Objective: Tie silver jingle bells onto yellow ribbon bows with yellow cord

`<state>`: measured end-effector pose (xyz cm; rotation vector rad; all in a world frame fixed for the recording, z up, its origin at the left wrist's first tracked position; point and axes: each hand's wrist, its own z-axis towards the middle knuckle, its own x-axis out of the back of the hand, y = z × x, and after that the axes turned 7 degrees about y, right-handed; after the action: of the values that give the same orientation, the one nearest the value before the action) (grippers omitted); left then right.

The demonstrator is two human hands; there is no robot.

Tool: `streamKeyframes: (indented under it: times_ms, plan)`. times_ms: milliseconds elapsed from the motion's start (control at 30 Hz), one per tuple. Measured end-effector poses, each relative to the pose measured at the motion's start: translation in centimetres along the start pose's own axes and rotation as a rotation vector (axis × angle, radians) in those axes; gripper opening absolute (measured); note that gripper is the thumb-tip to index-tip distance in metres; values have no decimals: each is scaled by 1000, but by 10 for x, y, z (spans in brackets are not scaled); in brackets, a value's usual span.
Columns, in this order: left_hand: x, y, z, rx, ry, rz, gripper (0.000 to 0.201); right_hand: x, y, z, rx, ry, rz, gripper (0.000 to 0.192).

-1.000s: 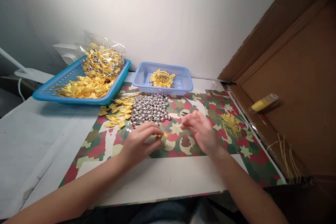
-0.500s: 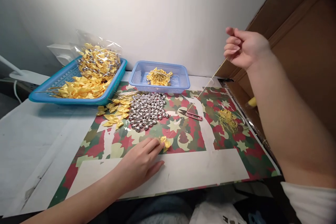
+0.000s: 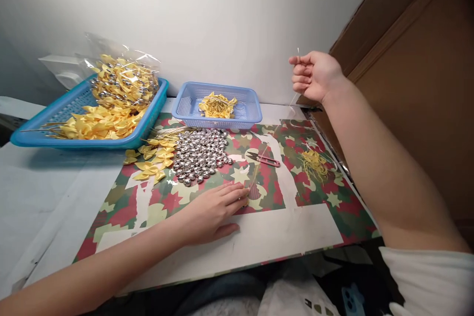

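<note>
My left hand [image 3: 218, 210] lies flat on the patterned board, fingers stretched out and thumb apart. A trace of yellow shows at its fingertips; whatever is under them is hidden. From there a thin yellow thread [image 3: 263, 152] slants up to my right hand [image 3: 313, 76], which is raised in front of the wall with its fingers closed on the thread. A tiny bright tip sticks up above those fingers, too small to name. Beneath the thread lies a pair of pink-handled thread snips [image 3: 269, 160]. Silver beads [image 3: 202, 154] form a pile beyond my left hand, beside yellow ribbon flowers [image 3: 150, 170].
A large blue basket [image 3: 25, 131] at the left holds yellow flowers and a clear bag [image 3: 124, 79] filled with flowers and beads. A smaller blue basket [image 3: 255, 108] with more flowers stands against the wall. Yellow thread scraps [image 3: 314, 165] lie right; cardboard [image 3: 411, 98] borders that side.
My left hand has slid right, and the yellow flower seen at its fingertips is now covered. My right hand has shifted left in the picture, still holding the thread. The view has shifted slightly.
</note>
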<state>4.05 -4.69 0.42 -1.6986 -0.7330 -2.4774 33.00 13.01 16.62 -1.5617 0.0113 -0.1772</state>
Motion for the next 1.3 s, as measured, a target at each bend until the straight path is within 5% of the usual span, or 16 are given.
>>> streamKeyframes:
  times_ms: [300, 467, 1000, 1300]
  plan:
    - [-14, 5, -25, 118, 85, 53, 66, 5, -23, -33, 31, 139, -88, 46]
    - [-15, 14, -24, 173, 95, 78, 65, -2, -14, -28, -70, 118, -29, 48]
    - [-19, 22, -22, 172, 169, 202, 56, -5, 6, -1, 62, 350, -74, 37]
    - [-12, 18, -21, 333, 185, 27, 37, -5, 14, -9, 30, 251, 40, 23]
